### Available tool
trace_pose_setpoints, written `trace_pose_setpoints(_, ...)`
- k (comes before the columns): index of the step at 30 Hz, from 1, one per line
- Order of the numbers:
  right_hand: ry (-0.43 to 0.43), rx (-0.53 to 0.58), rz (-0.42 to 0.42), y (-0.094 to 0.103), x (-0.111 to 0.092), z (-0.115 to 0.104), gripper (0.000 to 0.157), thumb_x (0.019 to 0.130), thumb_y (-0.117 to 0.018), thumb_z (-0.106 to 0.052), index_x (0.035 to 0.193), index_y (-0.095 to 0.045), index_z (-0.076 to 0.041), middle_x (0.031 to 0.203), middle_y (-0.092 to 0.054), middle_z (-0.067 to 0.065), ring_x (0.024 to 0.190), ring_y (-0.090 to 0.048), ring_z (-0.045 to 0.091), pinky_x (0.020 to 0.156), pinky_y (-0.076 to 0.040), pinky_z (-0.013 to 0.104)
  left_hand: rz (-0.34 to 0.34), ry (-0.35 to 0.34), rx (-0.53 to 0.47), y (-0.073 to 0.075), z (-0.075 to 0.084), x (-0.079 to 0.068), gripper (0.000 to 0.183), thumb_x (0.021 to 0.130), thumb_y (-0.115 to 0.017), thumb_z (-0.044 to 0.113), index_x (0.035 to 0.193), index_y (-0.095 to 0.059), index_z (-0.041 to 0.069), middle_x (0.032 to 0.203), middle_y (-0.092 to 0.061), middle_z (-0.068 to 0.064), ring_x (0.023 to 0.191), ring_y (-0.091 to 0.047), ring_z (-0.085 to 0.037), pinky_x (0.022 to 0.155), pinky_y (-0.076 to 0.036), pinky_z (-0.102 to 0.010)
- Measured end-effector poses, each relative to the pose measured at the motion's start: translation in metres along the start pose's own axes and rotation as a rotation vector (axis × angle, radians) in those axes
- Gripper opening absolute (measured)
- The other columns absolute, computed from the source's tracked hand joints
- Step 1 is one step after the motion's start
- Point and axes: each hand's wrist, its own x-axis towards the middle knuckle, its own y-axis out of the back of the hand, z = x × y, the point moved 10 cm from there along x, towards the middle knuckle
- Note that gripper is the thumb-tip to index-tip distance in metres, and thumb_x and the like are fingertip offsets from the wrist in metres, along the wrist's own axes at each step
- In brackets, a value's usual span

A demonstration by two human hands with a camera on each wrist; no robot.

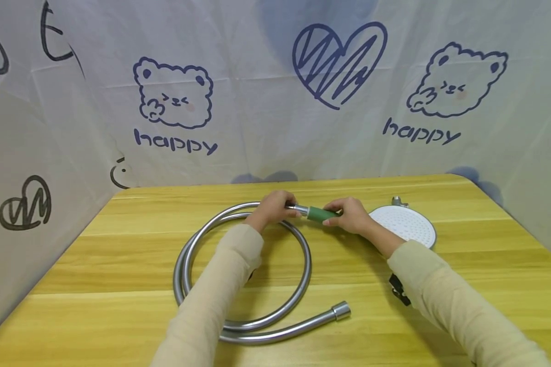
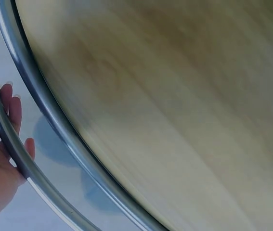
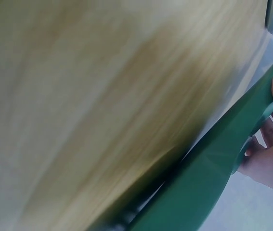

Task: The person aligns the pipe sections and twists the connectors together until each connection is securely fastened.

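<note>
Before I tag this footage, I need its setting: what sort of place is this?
Probably a makeshift filming booth: white fabric walls with drawn bears stand behind a wood-grain table bearing a shower hose.

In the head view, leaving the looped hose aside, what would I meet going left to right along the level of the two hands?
Left hand → silver connector → green handle → right hand → white shower head.

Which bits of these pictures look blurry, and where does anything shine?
Head view: mostly crisp, bright glints along the metal hose; left-wrist view: blurred table, shiny metal hose; right-wrist view: table also blurred, darkening beside the green handle.
</note>
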Motion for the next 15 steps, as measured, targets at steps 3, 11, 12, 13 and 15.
trace_pose_setpoints(3,-0.005,0.0,-0.001,0.0001,0.0001,0.0005,0.034,0.081,-0.071,-0.012,0.11,-0.065,0.004,0.108,-0.066,0.022,0.09,-0.063,0.031,0.074,-0.052,0.036,0.014,-0.004,-0.003,-0.0001,-0.0003,0.0003,0.023,0.081,-0.071,0.026,0.093,-0.066,0.006,0.089,-0.066,-0.006,0.077,-0.055,-0.016,0.073,-0.045,-0.029)
trace_pose_setpoints(11,-0.015,0.008,0.004,0.0002,0.0003,0.0027,0.035,0.08,-0.072,-0.012,0.11,-0.065,0.004,0.11,-0.065,0.022,0.092,-0.063,0.032,0.076,-0.052,0.038,0.01,0.007,-0.018,-0.0029,0.0013,0.0008,0.022,0.08,-0.072,0.021,0.091,-0.061,0.006,0.089,-0.064,-0.007,0.077,-0.054,-0.016,0.072,-0.044,-0.03)
trace_pose_setpoints(12,-0.017,0.01,0.004,0.0002,0.0001,0.0028,0.035,0.08,-0.072,-0.012,0.111,-0.065,0.004,0.11,-0.065,0.022,0.092,-0.063,0.032,0.076,-0.052,0.038,0.008,0.012,-0.018,-0.0029,0.0015,0.0006,0.021,0.081,-0.072,0.021,0.091,-0.06,0.007,0.089,-0.064,-0.006,0.078,-0.054,-0.017,0.072,-0.044,-0.03)
trace_pose_setpoints(13,-0.024,0.013,0.006,0.0003,-0.0001,0.0033,0.035,0.08,-0.072,-0.012,0.111,-0.065,0.004,0.11,-0.065,0.022,0.093,-0.062,0.033,0.076,-0.052,0.038,0.006,0.015,-0.018,-0.0026,0.0019,0.0003,0.022,0.081,-0.072,0.021,0.092,-0.06,0.007,0.09,-0.064,-0.006,0.078,-0.054,-0.017,0.072,-0.044,-0.031)
trace_pose_setpoints(15,-0.037,0.019,0.008,0.0007,-0.0007,0.0041,0.036,0.081,-0.072,-0.012,0.112,-0.064,0.003,0.111,-0.065,0.022,0.093,-0.062,0.033,0.076,-0.052,0.037,0.002,0.017,-0.021,-0.0025,0.002,0.0001,0.022,0.081,-0.072,0.021,0.092,-0.06,0.007,0.09,-0.064,-0.006,0.078,-0.055,-0.017,0.073,-0.044,-0.031)
